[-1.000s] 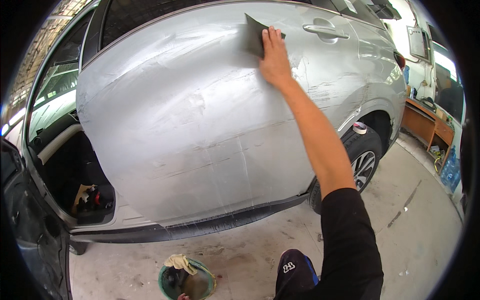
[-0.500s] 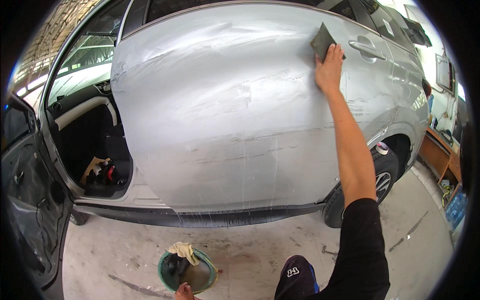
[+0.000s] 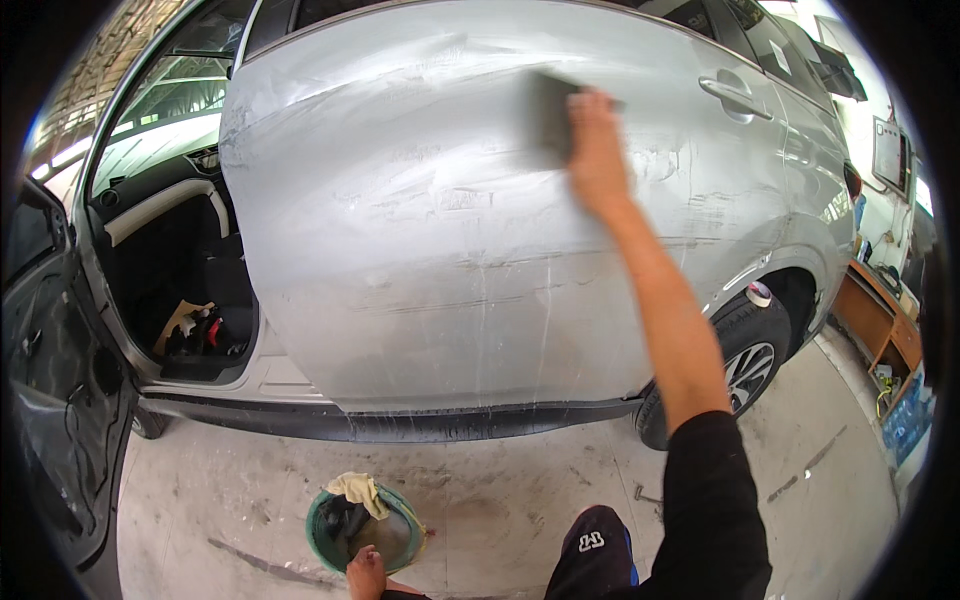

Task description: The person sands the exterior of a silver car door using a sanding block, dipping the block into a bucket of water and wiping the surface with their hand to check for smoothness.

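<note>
My right hand (image 3: 598, 155) is closed on a dark grey sheet of sandpaper (image 3: 550, 120), pressing it to the upper part of a silver car door (image 3: 440, 330). Motion smears the hand and the sheet. Pale smears, dark streaks and wet runs mark the door around them. Low down, my left hand (image 3: 366, 575) is curled at the near rim of a green bucket (image 3: 316, 545); anything inside its fingers is hidden. A cream cloth (image 3: 357, 491) hangs over the bucket's far rim, beside a dark item (image 3: 342, 520) and murky water.
At the left, an open front door (image 3: 70, 400) exposes the car's interior. A roll of tape (image 3: 758, 294) rests on the rear tyre (image 3: 742, 325). A metal tool (image 3: 648, 495) lies on the stained floor. A wooden cabinet (image 3: 880, 315) stands far right.
My right hand has swept the sandpaper leftward across the door, away from the door handle. My left hand stays by the bucket. The view has shifted slightly.
</note>
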Demonstrator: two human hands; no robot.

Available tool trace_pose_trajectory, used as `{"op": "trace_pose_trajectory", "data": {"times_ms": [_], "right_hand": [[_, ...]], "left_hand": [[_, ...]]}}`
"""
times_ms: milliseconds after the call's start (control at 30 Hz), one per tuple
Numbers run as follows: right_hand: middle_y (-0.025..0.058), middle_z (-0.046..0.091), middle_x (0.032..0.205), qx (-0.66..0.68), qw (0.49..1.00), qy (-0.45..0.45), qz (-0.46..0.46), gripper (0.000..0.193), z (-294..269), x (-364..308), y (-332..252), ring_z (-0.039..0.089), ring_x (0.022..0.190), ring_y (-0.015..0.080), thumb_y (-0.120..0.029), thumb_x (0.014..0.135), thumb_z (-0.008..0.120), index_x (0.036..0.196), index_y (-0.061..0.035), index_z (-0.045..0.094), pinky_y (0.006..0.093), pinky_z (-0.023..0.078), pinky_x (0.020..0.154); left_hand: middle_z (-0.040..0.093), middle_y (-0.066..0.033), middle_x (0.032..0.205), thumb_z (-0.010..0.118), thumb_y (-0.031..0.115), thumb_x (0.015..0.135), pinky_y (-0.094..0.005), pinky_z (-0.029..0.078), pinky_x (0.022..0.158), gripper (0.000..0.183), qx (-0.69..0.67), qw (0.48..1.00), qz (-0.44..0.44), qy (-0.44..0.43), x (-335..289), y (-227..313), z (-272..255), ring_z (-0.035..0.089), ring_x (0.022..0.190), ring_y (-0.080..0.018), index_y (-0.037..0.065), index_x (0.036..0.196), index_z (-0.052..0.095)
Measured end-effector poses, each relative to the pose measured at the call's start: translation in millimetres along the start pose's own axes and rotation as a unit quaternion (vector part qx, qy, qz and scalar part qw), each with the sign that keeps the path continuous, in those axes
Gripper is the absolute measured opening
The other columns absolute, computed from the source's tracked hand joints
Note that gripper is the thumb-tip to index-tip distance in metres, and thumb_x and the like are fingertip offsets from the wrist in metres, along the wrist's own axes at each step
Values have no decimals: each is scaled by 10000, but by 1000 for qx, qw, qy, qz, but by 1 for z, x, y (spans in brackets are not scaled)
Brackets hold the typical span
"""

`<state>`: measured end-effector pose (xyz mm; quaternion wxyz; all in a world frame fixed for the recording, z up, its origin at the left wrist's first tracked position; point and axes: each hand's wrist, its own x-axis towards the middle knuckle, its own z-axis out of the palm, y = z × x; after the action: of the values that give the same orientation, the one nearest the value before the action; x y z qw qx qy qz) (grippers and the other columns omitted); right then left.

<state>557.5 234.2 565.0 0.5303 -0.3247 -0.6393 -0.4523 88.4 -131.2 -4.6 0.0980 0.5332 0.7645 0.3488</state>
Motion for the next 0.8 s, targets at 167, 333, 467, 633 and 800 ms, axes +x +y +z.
{"op": "trace_pose_trajectory", "data": {"times_ms": [167, 333, 467, 633, 800], "right_hand": [[323, 200, 1576, -47, 987, 26, 149, 682, -2, 12, 20, 150, 1497, 441, -57, 899, 519, 1504, 100, 247, 520, 107, 1234], [242, 254, 1590, 33, 999, -1, 1, 617, 75, 68, -157, 177, 1506, 383, -39, 912, 473, 1504, 25, 312, 482, 137, 1238], [209, 345, 1559, 51, 992, -25, -114, 514, 78, 81, -165, 251, 1489, 344, -99, 960, 401, 1461, 13, 405, 464, 187, 1230], [226, 372, 1537, -12, 998, 54, 31, 538, -1, 47, 36, 288, 1466, 364, -197, 974, 498, 1464, 2, 401, 463, 226, 1210], [274, 305, 1557, -56, 984, 6, 170, 616, -33, 48, 73, 241, 1464, 437, -226, 970, 507, 1483, 68, 332, 495, 211, 1202]], "left_hand": [[733, -160, 831, 629, 167, 864, -403, 566, 695, 245, -35, 999, -9, -1, -6, -4, -3, 720, 762, -328, 31, 1047, 719], [737, -164, 854, 634, 170, 862, -414, 566, 720, 245, 13, 1000, 0, -25, 8, 24, 5, 720, 802, -341, 38, 1050, 721], [738, -166, 863, 641, 176, 859, -423, 565, 742, 245, 39, 999, -5, -37, 10, 30, 7, 721, 822, -341, 48, 1050, 724], [736, -167, 852, 649, 178, 849, -409, 562, 730, 253, 9, 1000, -11, 4, 0, -7, 8, 723, 798, -328, 35, 1042, 725], [734, -164, 836, 650, 176, 847, -404, 558, 727, 265, -30, 999, -25, 12, -10, -10, 2, 725, 789, -315, 21, 1049, 720]]}}
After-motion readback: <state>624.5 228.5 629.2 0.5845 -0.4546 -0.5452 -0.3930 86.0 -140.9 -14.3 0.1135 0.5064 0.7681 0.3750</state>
